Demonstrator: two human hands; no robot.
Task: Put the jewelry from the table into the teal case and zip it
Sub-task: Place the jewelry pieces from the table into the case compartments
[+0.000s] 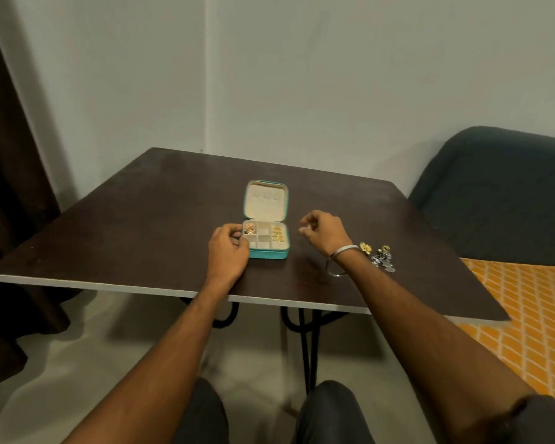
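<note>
Loose jewelry point(378, 256) lies behind right wrist point(342, 251).

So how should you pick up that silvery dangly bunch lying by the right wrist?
Probably pinch the silver cluster from straight above, at its thickest lump. It lies flat on the table, so nothing sticks up to grab from the side. The right hand is nearest and looks loosely curled and empty. Its small links are too blurry to pick a finer spot.

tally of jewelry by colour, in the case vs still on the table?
Copper-coloured, in teal case: 1 cluster
Gold rings in case: 3
Gold flower pieces on table: 2
Silver pieces on table: 1 heap, count unclear
Total: 7 groups
</note>
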